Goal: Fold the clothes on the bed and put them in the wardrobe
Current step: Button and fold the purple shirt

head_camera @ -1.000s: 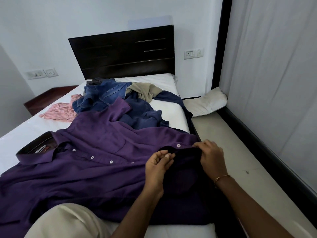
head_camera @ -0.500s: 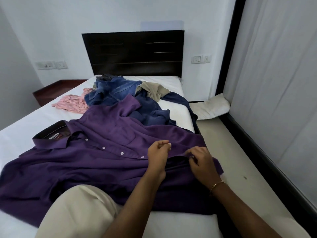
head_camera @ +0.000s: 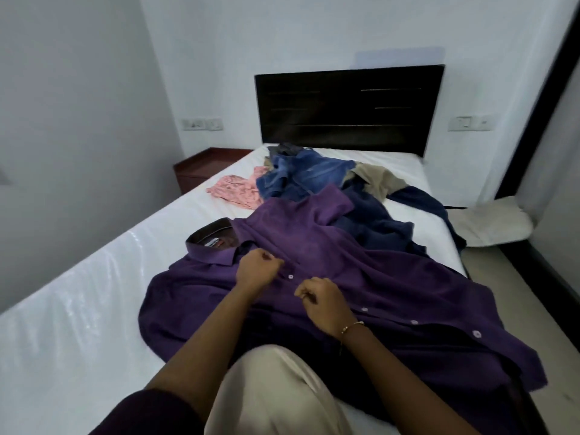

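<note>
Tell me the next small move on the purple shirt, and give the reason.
Probably fasten the button near the collar. The purple shirt lies face up on the bed, not yet folded. The left hand and right hand both pinch its front strip just below the collar, either side of a button. Closing it should keep the front flat for folding.

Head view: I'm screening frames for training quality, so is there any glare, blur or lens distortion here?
Head view: glare streaks the glossy white bed sheet at left; wide-angle distortion slants the dark wooden headboard and walls; slight motion blur softens edges; the spread purple button-up shirt and both hands stay readable.
</note>
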